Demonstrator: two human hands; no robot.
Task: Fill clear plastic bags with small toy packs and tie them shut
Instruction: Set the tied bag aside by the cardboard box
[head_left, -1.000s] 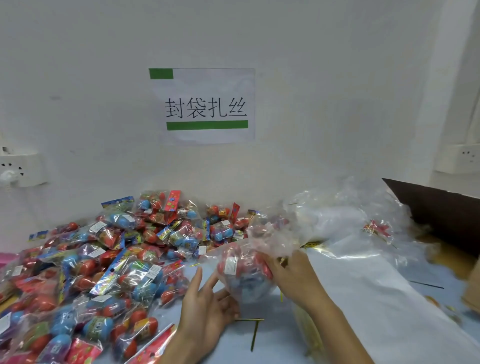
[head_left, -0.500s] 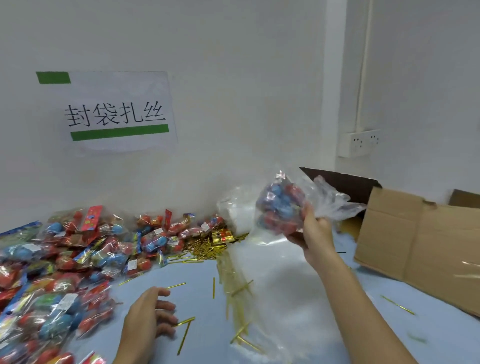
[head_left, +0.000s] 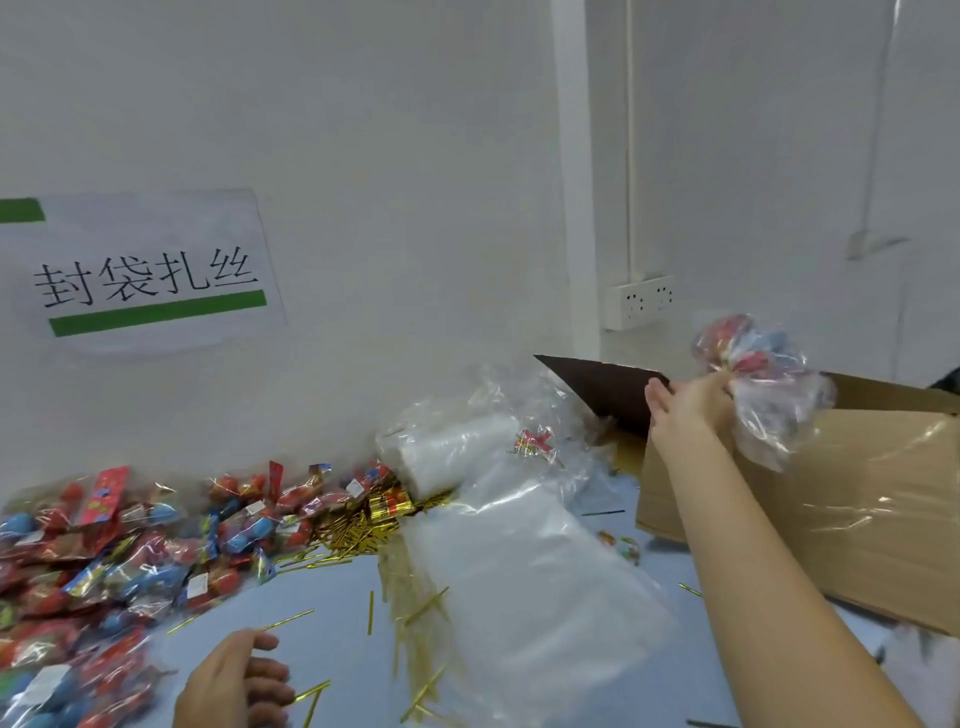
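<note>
with the right hand (head_left: 691, 402) in a closed grip on the filled bag (head_left: 753, 374) over the cardboard box (head_left: 841, 519), drop it well inside, while the left hand (head_left: 234, 686), loosely curled and empty, rests on the surface (head_left: 332, 644).

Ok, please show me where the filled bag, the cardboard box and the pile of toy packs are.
filled bag (head_left: 748, 358): head view, on the toys inside it.
cardboard box (head_left: 857, 514): head view, on its near side wall.
pile of toy packs (head_left: 156, 540): head view, on the middle of the pile.
</note>
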